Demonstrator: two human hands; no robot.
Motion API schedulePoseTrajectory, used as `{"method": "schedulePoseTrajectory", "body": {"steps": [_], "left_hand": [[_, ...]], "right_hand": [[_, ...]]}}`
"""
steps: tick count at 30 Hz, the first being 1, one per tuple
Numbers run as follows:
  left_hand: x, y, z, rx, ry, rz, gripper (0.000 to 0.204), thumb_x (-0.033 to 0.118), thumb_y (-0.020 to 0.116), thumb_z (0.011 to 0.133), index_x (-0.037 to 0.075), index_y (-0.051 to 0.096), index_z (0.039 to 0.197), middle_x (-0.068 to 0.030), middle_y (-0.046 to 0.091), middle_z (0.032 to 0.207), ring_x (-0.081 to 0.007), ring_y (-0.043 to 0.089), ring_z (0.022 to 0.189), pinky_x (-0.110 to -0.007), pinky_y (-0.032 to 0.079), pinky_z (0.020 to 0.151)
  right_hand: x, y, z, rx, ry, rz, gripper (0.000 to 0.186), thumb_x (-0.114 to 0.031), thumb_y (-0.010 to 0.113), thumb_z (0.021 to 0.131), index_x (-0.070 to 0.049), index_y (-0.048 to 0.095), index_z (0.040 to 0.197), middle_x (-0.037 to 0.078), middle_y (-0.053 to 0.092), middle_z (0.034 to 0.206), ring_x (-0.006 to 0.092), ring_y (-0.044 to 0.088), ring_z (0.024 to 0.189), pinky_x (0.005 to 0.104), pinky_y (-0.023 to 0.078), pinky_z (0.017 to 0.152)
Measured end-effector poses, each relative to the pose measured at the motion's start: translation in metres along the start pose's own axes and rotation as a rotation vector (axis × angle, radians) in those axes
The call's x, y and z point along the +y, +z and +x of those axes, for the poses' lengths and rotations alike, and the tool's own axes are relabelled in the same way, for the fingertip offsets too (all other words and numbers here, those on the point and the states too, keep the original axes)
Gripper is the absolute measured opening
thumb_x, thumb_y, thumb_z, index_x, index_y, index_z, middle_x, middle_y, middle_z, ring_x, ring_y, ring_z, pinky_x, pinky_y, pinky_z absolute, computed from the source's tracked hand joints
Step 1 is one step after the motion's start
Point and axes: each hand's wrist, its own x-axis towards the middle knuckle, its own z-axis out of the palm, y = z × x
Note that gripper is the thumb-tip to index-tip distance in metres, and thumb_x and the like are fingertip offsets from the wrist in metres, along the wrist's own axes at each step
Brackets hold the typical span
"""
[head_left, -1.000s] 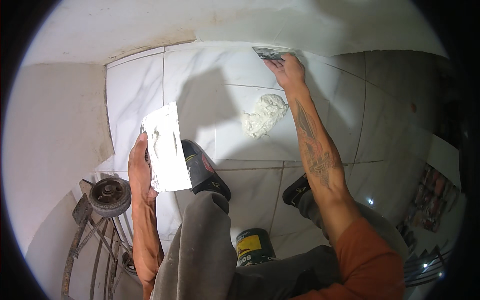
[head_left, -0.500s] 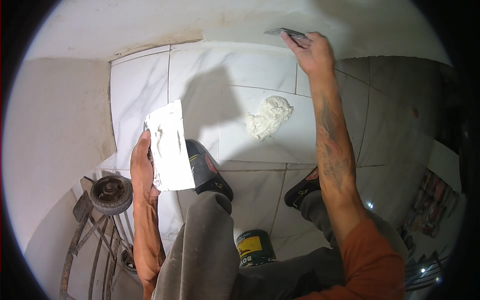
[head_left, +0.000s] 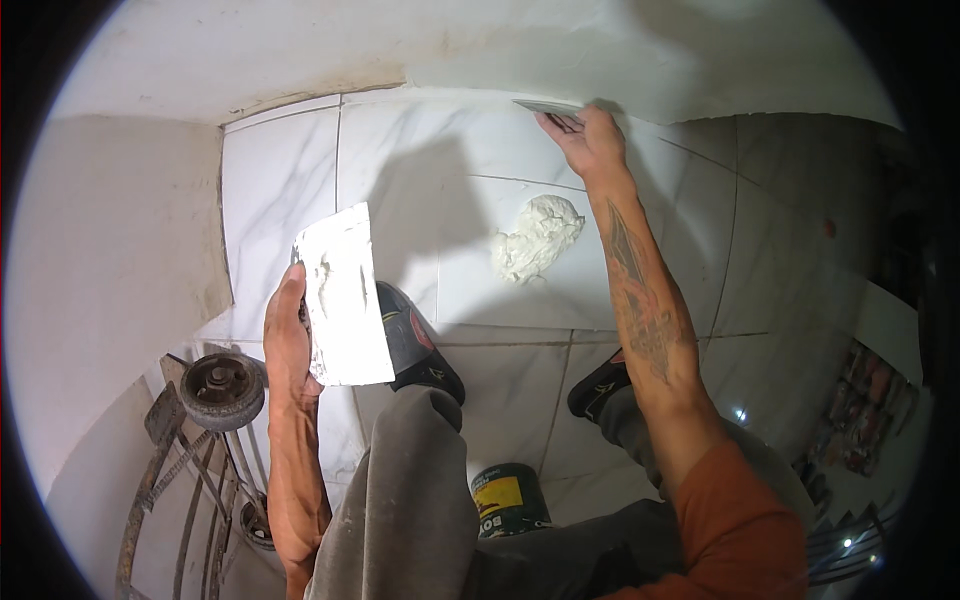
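My left hand [head_left: 287, 325] is closed around the side of a bright rectangular metal trowel [head_left: 345, 300], whose flat face is turned up and smeared in places. It hangs above the floor beside my left shoe. Farther off to the right, my right hand [head_left: 590, 145] grips a thin flat grey putty blade [head_left: 548, 107] low at the foot of the pale wall [head_left: 500, 50]. Between the hands, a lumpy heap of white putty [head_left: 540, 238] lies on a smooth white board or tile [head_left: 470, 290] on the floor. My right fingers partly hide the blade's grip.
White marbled tiles [head_left: 280, 190] cover the floor. A rusty metal cart with a wheel [head_left: 222, 390] leans at lower left. Between my legs stands a dark bucket [head_left: 510, 500] with a yellow label. My shoes [head_left: 420, 345] flank the board; a wall [head_left: 130, 220] rises at left.
My right hand has come down the wall with the putty blade, nearer to me and a little left. My left hand and the trowel have barely shifted.
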Motion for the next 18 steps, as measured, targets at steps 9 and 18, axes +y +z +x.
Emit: {"method": "schedulePoseTrajectory", "body": {"steps": [9, 18], "left_hand": [[0.001, -0.005, 0.001, -0.039, -0.014, 0.04, 0.041, 0.026, 0.044, 0.099, -0.006, 0.051, 0.125, -0.0124, 0.068, 0.097, -0.0153, 0.069, 0.071, -0.027, 0.059, 0.058], [-0.002, -0.002, -0.001, -0.056, -0.025, 0.008, 0.04, 0.026, 0.044, 0.099, -0.005, 0.053, 0.122, -0.0119, 0.069, 0.096, -0.0154, 0.069, 0.07, -0.026, 0.058, 0.057]], "right_hand": [[-0.032, 0.035, 0.0, 0.042, -0.076, 0.105, 0.034, -0.005, 0.039, 0.093, 0.018, 0.038, 0.119, 0.03, 0.043, 0.125, 0.0427, 0.047, 0.117, 0.0579, 0.049, 0.099], [-0.122, 0.083, -0.112, -0.239, -0.208, 0.178, 0.038, 0.001, 0.038, 0.091, 0.019, 0.032, 0.124, 0.033, 0.036, 0.134, 0.0465, 0.036, 0.128, 0.0619, 0.035, 0.109]]}}
